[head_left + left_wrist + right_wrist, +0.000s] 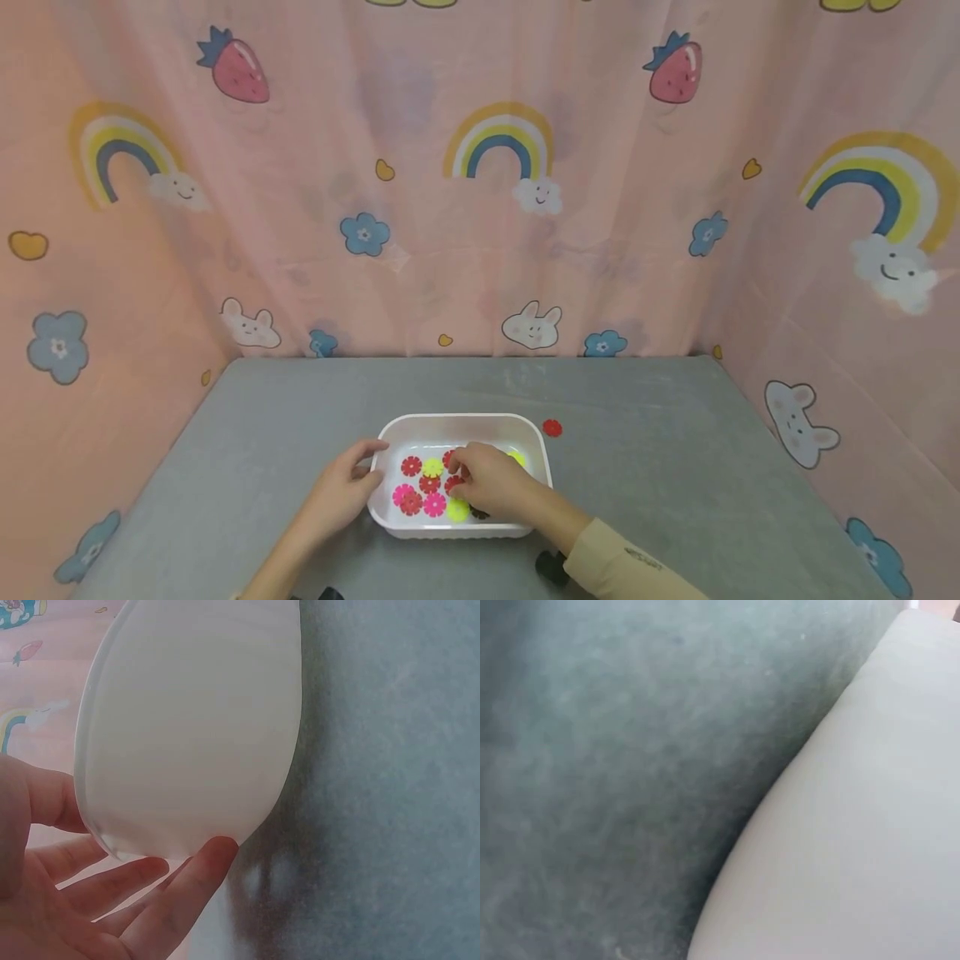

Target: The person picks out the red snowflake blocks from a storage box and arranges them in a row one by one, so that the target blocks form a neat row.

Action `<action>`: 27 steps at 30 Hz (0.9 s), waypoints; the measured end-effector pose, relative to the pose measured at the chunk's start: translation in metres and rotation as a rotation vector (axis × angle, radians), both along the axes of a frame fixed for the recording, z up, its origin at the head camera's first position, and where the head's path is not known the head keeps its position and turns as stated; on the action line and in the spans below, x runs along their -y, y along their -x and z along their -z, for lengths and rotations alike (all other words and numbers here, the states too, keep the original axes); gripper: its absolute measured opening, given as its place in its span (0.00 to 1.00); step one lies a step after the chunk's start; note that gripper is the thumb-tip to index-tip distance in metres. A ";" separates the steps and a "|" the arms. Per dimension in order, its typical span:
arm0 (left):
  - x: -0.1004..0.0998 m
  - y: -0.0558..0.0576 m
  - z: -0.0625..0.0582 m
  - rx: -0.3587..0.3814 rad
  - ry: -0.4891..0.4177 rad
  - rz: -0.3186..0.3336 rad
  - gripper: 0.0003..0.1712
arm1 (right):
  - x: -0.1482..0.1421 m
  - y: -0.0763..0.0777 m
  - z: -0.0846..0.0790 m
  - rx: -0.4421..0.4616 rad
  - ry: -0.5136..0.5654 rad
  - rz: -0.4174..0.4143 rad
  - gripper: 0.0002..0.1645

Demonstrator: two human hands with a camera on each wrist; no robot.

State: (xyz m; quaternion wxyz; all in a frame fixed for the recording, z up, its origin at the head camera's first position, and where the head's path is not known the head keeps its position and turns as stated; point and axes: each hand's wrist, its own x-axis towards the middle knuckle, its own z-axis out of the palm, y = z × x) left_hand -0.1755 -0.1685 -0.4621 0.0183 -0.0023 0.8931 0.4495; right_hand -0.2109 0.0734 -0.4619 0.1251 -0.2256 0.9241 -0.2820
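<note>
A white plastic tray (517,531) sits on the grey table with several small notched discs in it. Red discs (411,466), pink discs (434,505) and yellow discs (432,467) lie loose on its bottom. My left hand (341,487) holds the tray's left end, its fingers and thumb at the rim and outer wall, as the left wrist view shows. Inside the tray, my right hand (491,479) reaches down with bent fingers, fingertips right at the red discs; whether it pinches one I cannot tell. Its palm hides part of the tray.
One red disc (552,427) lies on the grey table (637,467) just past the tray's back right corner. A dark object (552,567) shows beside the right sleeve (630,562). Behind the table hangs a pink patterned curtain (450,275), which also encloses both sides.
</note>
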 end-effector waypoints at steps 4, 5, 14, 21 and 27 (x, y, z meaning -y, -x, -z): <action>0.000 -0.001 0.001 -0.006 -0.003 -0.005 0.21 | 0.002 0.001 0.001 -0.005 -0.015 0.002 0.11; -0.001 -0.001 0.001 -0.005 -0.004 -0.006 0.21 | 0.002 0.002 0.002 -0.008 -0.016 0.004 0.11; -0.001 -0.001 0.000 -0.003 -0.005 -0.016 0.21 | 0.002 0.006 0.007 0.027 0.000 0.028 0.10; 0.001 -0.001 0.001 -0.015 -0.010 -0.010 0.21 | 0.001 0.004 0.009 0.109 0.097 0.023 0.15; 0.002 0.000 0.003 -0.015 -0.003 -0.002 0.21 | -0.003 0.001 0.006 0.138 0.149 0.025 0.14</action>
